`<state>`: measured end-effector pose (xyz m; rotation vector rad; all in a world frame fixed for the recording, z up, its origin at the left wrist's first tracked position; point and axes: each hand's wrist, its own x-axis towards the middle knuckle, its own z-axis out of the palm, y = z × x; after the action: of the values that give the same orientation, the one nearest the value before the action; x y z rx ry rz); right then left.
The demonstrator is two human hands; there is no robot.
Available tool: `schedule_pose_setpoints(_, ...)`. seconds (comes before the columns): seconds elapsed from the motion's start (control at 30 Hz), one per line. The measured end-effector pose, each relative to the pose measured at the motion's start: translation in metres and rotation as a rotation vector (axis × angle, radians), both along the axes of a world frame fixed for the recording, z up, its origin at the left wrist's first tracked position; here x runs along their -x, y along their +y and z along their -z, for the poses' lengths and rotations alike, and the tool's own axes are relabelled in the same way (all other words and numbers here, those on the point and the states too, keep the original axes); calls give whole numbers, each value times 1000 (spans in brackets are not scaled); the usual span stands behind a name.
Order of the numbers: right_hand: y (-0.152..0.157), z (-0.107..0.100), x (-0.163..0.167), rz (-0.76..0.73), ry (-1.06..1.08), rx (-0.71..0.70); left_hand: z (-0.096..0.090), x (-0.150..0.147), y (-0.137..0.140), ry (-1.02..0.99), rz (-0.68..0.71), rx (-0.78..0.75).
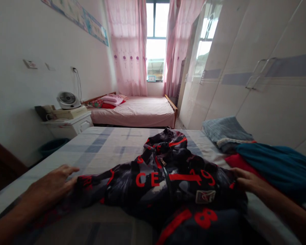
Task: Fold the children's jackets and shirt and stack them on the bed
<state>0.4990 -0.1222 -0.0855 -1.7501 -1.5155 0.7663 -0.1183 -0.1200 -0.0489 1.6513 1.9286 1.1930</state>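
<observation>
A black and grey hooded zip jacket (148, 190) with red letters and numbers lies front up on the bed, its hood pointing away from me. One sleeve stretches out to the left. My left hand (57, 178) rests at that sleeve, fingers extended and somewhat apart. On the other side, my right hand (247, 180) has its fingers closed on the jacket's edge near the right shoulder; the fabric under the fingertips is partly hidden. The front zipper (164, 166) is pulled up near the collar. Toward me, the jacket's lower right part is bunched and dark.
Folded teal cloth (277, 166), a red cloth (244, 166) and a grey-blue pillow (226, 131) lie along the bed's right side. A nightstand (84, 120) with a small fan (68, 99) stands at left, by a dark bin (53, 145). White wardrobes (270, 112) line the right.
</observation>
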Motion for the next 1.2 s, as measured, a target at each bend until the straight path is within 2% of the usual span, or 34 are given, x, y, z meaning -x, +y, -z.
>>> schedule_pose_setpoints(0.07,13,-18,1,18,99,-7,-5,-26,15,244,3,-15)
schedule_pose_setpoints(0.13,28,-36,14,43,0,-79,-12,-59,33,355,130,62)
schedule_pose_setpoints(0.2,41,-47,40,-35,-153,-91,-13,-95,49,298,371,170)
schedule_pose_setpoints(0.27,49,-49,70,-164,-272,-60,-8,-127,59,198,587,289)
schedule_pose_setpoints(0.33,52,-45,96,-321,-348,-26,0,-150,61,173,696,400)
schedule_pose_setpoints(0.4,52,-42,112,-429,-411,-44,2,-160,58,207,716,411)
schedule_pose_setpoints(0.5,57,-51,118,-419,-470,-211,-16,-155,50,166,695,184)
schedule_pose_setpoints(0.6,77,-82,118,-249,-498,-454,-55,-144,57,100,549,-103)
schedule_pose_setpoints(0.7,118,-119,131,-48,-541,-668,-95,-145,91,291,263,-379)
schedule_pose_setpoints(0.8,165,-136,150,44,-605,-672,-113,-157,139,515,61,-478)
schedule_pose_setpoints(0.9,188,-121,157,59,-625,-545,-98,-170,165,616,16,-367)
schedule_pose_setpoints(0.97,177,-98,152,56,-636,-487,-73,-172,155,662,48,-282)
schedule_pose_setpoints(1.03,146,-73,142,-2,-652,-446,-44,-164,125,655,132,-179)
schedule_pose_setpoints(1.07,124,-62,137,-61,-662,-430,-29,-156,106,619,193,-47)
schedule_pose_setpoints(1.13,78,-46,128,-277,-651,-418,-1,-137,69,503,290,187)
schedule_pose_setpoints(1.2,35,-40,126,-508,-632,-358,22,-118,40,253,300,322)
